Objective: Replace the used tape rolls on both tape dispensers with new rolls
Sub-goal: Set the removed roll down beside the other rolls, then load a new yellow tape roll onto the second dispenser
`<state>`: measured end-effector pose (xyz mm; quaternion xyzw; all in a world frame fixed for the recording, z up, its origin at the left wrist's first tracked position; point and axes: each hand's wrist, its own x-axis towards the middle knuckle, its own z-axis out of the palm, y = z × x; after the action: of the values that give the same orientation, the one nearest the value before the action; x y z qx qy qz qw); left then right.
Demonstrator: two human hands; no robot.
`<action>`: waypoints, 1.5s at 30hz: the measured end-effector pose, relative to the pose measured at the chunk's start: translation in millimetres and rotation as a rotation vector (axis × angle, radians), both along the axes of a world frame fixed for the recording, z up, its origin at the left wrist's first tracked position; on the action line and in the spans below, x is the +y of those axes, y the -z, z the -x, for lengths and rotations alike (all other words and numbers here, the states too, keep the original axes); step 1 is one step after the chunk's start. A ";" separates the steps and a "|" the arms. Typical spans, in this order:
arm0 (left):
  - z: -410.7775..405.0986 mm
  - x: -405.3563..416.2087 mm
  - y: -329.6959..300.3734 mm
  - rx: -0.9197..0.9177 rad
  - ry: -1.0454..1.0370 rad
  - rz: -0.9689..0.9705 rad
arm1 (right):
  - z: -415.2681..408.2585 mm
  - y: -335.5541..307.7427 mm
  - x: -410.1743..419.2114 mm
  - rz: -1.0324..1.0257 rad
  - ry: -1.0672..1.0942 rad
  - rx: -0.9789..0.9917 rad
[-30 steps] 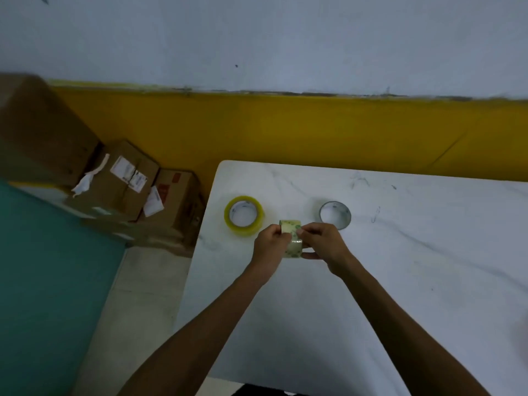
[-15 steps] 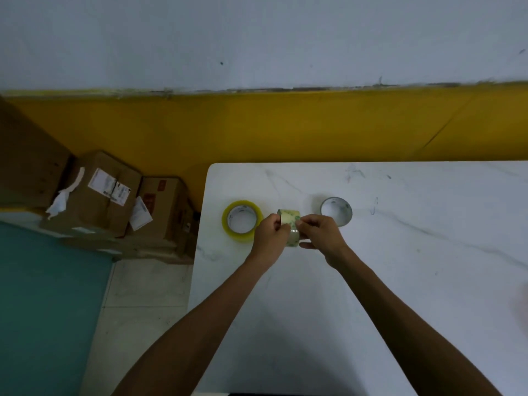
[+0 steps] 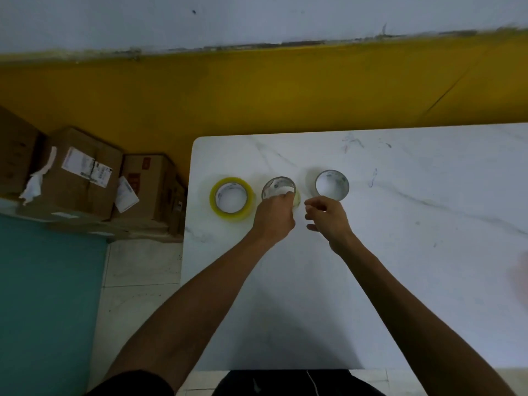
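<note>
Your left fingers (image 3: 287, 195) curl over the near rim of a clear tape roll (image 3: 278, 187) at frame centre, holding it on the white table (image 3: 414, 252). Your right hand (image 3: 327, 217) hovers just right of it, fingers loosely curled and empty. A yellow roll (image 3: 232, 199) lies left, a grey core (image 3: 332, 184) right.

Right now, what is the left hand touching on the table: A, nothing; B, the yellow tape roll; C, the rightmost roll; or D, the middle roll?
D: the left hand grips the middle roll, between the yellow tape roll and the rightmost roll; the right hand is empty.
</note>
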<state>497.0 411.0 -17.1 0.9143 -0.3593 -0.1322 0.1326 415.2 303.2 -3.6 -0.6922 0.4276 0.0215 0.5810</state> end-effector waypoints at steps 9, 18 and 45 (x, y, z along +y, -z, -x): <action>7.3 1.3 25.9 -0.086 0.173 -0.161 | 18.7 11.8 -5.1 -0.007 -0.021 -0.003; -19.5 26.6 10.5 -0.220 -0.068 0.058 | 25.4 12.5 -10.0 -0.058 -0.016 -0.006; -27.2 60.3 15.3 0.203 -0.492 -0.066 | 19.2 6.1 -6.4 -0.081 -0.096 -0.025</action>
<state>524.2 471.3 -32.4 0.9600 -0.1066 -0.1988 0.1660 396.0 296.8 -9.7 -0.6882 0.3852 0.0578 0.6121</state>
